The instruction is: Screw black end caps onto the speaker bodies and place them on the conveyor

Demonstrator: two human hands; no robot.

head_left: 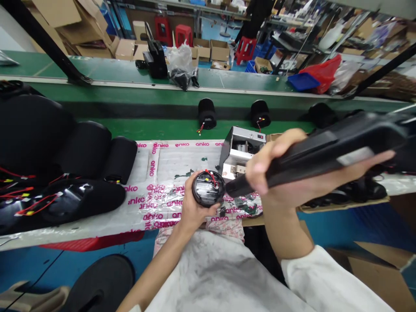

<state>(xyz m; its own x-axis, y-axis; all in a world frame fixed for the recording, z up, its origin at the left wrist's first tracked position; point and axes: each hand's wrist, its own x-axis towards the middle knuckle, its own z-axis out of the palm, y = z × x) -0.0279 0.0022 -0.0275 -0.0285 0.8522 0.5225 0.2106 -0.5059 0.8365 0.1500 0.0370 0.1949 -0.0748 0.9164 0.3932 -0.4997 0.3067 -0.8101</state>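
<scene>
My left hand (191, 207) is wrapped round a black cylindrical housing (205, 195), its round open end turned up towards me. Red wires with small white and yellow connectors lie across that end. In my right hand (289, 190) is a long black handheld tool (312, 149), gripped round its body and blurred by motion. The tool's narrow nose reaches the right rim of the housing; whether the two touch I cannot tell. Just behind my hands stands a silver and black metal machine (243, 143) with a small switch on top.
Two similar black cylinders (207, 113) with wires stand at the bench's back. Several fabric-covered black housings (84, 147) crowd the left. Printed plastic wrap (175, 162) covers the work surface. On the right sits a cardboard tray (351, 206) of black parts. A raised green shelf (227, 80) runs behind.
</scene>
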